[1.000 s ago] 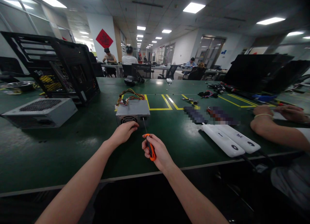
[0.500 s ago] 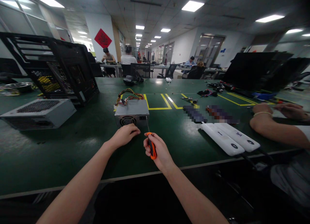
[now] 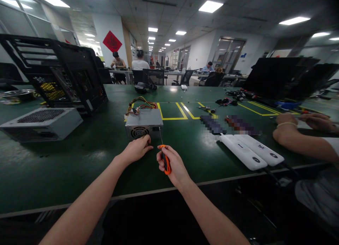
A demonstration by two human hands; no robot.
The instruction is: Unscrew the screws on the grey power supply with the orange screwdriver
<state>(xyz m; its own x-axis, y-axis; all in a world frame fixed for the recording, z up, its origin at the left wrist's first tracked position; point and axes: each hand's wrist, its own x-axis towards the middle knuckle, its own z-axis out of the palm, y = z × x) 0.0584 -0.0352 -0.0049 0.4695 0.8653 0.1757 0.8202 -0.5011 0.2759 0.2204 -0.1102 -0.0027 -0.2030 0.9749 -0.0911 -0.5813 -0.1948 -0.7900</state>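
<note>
A grey computer power supply [image 3: 145, 118] stands on the green table, its round fan grille facing me and a bundle of coloured cables behind it. My right hand [image 3: 173, 163] is wrapped around the orange and black handle of a screwdriver [image 3: 166, 162]. The screwdriver's thin shaft points up and away to the right side of the power supply's front face, near its upper corner. My left hand [image 3: 135, 149] rests low against that same face, just below the fan, thumb and index finger apart. Its remaining fingers are partly hidden, and I see nothing held in it.
On the left stand a second power supply [image 3: 42, 123] and an open black computer case [image 3: 58, 73]. To the right lie two white devices [image 3: 245, 151], two blurred-out phone-like objects and a metal part [image 3: 209, 109]. A co-worker's arm [image 3: 293, 135] rests at the far right.
My left hand's index finger has lifted and its thumb has moved away from it. The screwdriver has shifted very slightly left; the power supply stays in place.
</note>
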